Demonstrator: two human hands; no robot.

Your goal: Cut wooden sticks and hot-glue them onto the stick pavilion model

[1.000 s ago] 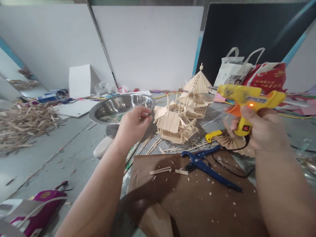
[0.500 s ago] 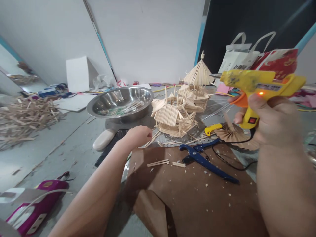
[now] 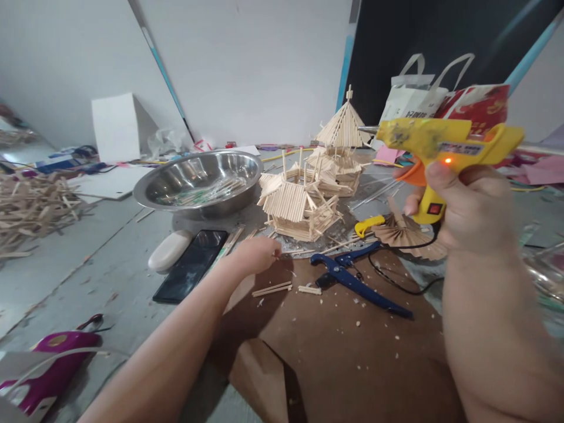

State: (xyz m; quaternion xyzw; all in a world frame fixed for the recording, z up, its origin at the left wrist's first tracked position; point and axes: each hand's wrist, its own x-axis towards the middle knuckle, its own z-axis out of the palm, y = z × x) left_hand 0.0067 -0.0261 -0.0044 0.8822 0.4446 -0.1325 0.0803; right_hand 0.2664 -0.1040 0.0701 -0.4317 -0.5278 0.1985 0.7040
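Observation:
My right hand (image 3: 471,197) is wrapped round the handle of a yellow glue gun (image 3: 445,141) held up at the right, its orange light lit and nozzle pointing left. My left hand (image 3: 259,254) is closed just above the far edge of the brown board (image 3: 352,364); what its fingertips pinch, if anything, is hidden. Beyond it stands a small stick pavilion (image 3: 291,205) with an unfinished-looking open roof top. A taller one with a pointed roof (image 3: 346,126) is behind. Short sticks (image 3: 272,289) and a blue cutter (image 3: 361,285) lie on the board.
A steel basin (image 3: 198,202) with sticks and wrappers stands at back left. A phone (image 3: 191,267) and a white oval case (image 3: 170,251) lie left of my arm. Further left are a wood pile (image 3: 35,205) and a purple power strip (image 3: 57,370). Bags (image 3: 414,100) stand at back right.
My left hand has drawn back slightly toward me, off the phone and nearer the board. The view has shifted a little to the right; the glue gun stays raised in my right hand.

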